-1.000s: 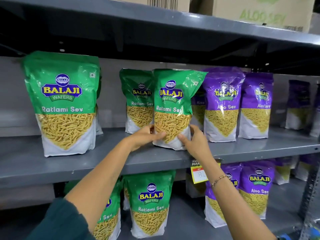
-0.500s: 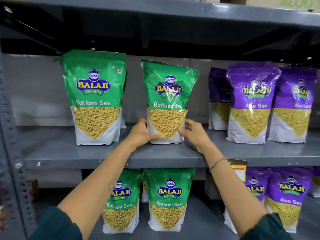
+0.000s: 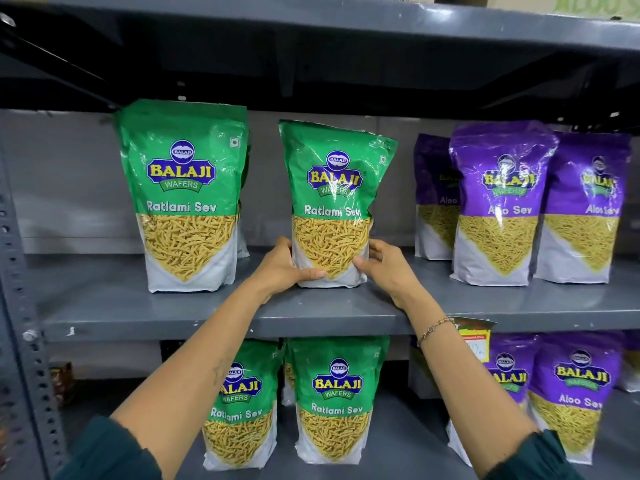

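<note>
A green Ratlami Sev pouch (image 3: 334, 188) stands upright on the grey middle shelf (image 3: 311, 306), leaning slightly. My left hand (image 3: 280, 268) grips its lower left corner, thumb across the white bottom front. My right hand (image 3: 388, 268) holds its lower right corner, thumb on the front and fingers wrapped behind. A second green Ratlami Sev pouch (image 3: 183, 192) stands to the left, apart from the held one.
Purple Aloo Sev pouches (image 3: 502, 202) stand on the same shelf to the right. The lower shelf holds more green pouches (image 3: 337, 400) and purple pouches (image 3: 575, 393). A perforated rack post (image 3: 20, 306) runs down the left. A price tag (image 3: 474, 337) hangs off the shelf edge.
The view has swung left and closer. Both hands shifted the held green pouch leftward along the shelf, away from the purple pouches, and now sit lower on its corners.
</note>
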{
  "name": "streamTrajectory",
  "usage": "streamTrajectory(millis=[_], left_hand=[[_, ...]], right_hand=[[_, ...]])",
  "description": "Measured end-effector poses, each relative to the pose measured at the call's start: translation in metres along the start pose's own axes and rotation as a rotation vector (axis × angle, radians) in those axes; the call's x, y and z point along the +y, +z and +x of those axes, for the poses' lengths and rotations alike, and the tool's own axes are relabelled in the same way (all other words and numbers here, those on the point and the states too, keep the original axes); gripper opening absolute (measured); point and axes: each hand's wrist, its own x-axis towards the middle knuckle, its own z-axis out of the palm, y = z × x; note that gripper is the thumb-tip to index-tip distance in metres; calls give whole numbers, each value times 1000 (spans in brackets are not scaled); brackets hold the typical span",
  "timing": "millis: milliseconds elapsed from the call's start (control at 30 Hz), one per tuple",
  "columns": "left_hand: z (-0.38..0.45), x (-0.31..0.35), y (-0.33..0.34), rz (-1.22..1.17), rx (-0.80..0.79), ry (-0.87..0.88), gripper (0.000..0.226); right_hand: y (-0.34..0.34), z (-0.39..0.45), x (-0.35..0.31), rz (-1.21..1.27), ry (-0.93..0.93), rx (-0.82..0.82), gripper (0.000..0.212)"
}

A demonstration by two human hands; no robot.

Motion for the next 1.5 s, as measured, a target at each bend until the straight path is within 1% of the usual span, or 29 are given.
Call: streamTrajectory(millis=[200,300,367,400,433,467,500,533,567,600,633,700,733,800,867,900,933,967,1000,1033,1067,1100,1133,1167,1200,1233,1300,1367,1500], left_hand=[[0,-2,1,-19,-16,1,80],[-2,-4,0,-59,-56,-8,87],[-10,-2,-1,1,-69,-8,88],[-16,-1,-1,95,-5,11,84],[-25,1,0,182,114,48,76],[-36,4,0,205,258,108,65],[-50,6,1,141,387,171,52],[-66,8,3,13,486,236,39],[-84,8,4,-115,553,304,25],[-101,4,7,-200,606,368,13],[-120,-1,10,-241,645,413,7],[-152,-23,18,-207,693,443,7],[-164,-39,22,-142,703,442,7],[-180,-77,33,9,685,377,6],[-187,-125,40,118,631,238,8],[-188,-148,41,144,609,162,15],[-188,-173,41,148,583,69,29],[-187,-195,39,127,541,-40,49],[-186,-215,36,107,491,-163,73],[-182,-232,33,114,428,-302,98],[-177,-247,29,186,349,-462,116],[-173,-260,25,321,247,-605,123],[-170,-271,22,450,137,-698,125],[-166,-277,18,523,32,-735,126],[-163,-281,16,509,-44,-733,127],[-160,-285,14,419,-100,-711,127],[-153,-295,11,154,-178,-639,122],[-151,-301,11,0,-172,-568,107],[-150,-313,13,-169,-75,-534,72]], right_hand=[[-1,3,4,-6,-7,1,42],[-2,0,2,8,3,-38,41],[-2,-6,-3,-2,-1,-39,37],[-2,-11,-6,-40,-15,16,35],[0,-17,-9,-87,-40,120,32],[3,-26,-12,-114,-82,247,28],[9,-39,-16,-107,-145,360,22],[17,-56,-19,-74,-226,441,17],[26,-73,-22,-42,-314,489,14],[37,-92,-22,-31,-401,511,12],[48,-110,-20,-35,-484,504,12],[70,-140,-3,-34,-606,410,11],[81,-152,11,-27,-624,337,11],[100,-165,46,-44,-556,166,12],[119,-168,86,-101,-364,7,12],[128,-166,106,-134,-227,-65,12],[136,-163,124,-174,-81,-134,14],[144,-159,142,-214,64,-206,18],[151,-156,154,-249,184,-284,27],[157,-155,164,-274,266,-356,38],[163,-154,170,-290,307,-415,47],[169,-154,175,-300,317,-455,51],[174,-154,176,-307,315,-485,49],[179,-153,178,-309,315,-500,48],[182,-151,180,-315,321,-506,50],[186,-149,182,-326,333,-501,57],[195,-146,187,-345,358,-490,67],[206,-144,191,-342,367,-457,66],[221,-137,194,-354,418,-314,53]])
